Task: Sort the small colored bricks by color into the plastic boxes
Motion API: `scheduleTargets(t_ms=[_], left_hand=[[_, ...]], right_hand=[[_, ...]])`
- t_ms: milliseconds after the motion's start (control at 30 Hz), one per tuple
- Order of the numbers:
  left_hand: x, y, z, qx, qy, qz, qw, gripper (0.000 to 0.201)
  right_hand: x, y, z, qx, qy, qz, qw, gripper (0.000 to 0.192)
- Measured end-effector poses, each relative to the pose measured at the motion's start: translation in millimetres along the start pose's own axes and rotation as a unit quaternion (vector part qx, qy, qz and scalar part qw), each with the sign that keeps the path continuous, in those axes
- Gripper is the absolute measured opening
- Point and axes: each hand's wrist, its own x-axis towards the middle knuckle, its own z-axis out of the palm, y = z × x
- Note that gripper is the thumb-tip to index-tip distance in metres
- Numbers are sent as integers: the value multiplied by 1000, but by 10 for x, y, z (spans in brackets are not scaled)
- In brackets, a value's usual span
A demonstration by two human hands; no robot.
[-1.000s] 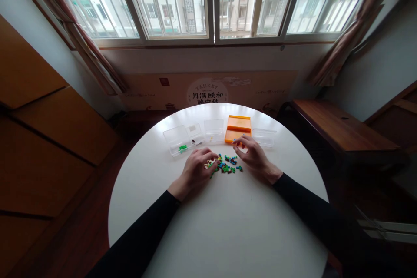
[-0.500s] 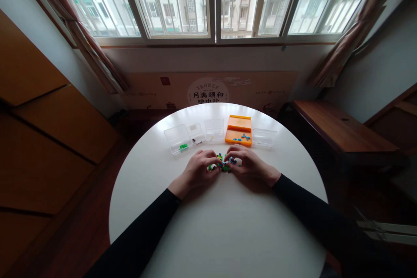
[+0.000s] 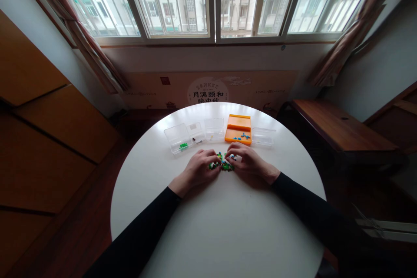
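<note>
A small pile of tiny coloured pieces (image 3: 227, 167), mostly green with some blue, yellow and dark ones, lies on the white round table (image 3: 224, 226). From its left side my left hand (image 3: 204, 166) reaches in with curled fingers, thumb and fingertips close together among the pieces. On the other side my right hand (image 3: 248, 161) bends over the pile, its fingertips drawn together at the blue pieces. Whatever sits between the fingertips of either hand is too small to make out. A narrow gap separates the two hands.
Behind the hands stands an open orange box (image 3: 238, 141) with blue pieces in it. Left of it are clear plastic boxes (image 3: 176, 137), one holding green pieces (image 3: 183, 146). Another clear box (image 3: 263, 137) stands to the right. A wooden bench (image 3: 342, 126) is beyond the table.
The fingertips of my two hands have come slightly apart over the pile, and more of the green pieces between them shows. The boxes stay where they were.
</note>
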Motion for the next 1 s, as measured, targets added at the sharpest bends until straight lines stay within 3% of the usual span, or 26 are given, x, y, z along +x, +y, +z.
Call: scheduleTargets(t_ms=[200,367,567,1000], left_hand=[[4,-20,-17,18,-17,20,999,14],[4,-27,-11,31,2,8,999,21],[-5,17,-56,7,5,-1,1000,7],[6,37,-65,-28,-14,11,999,7]], right_hand=[[13,-20,-6,-4,-7,1,1000,10],[32,-56,-9,-5,-8,-13,1000,6],[26,-60,-5,-10,-7,-27,1000,5],[9,-43,-3,-6,-6,-25,1000,8]])
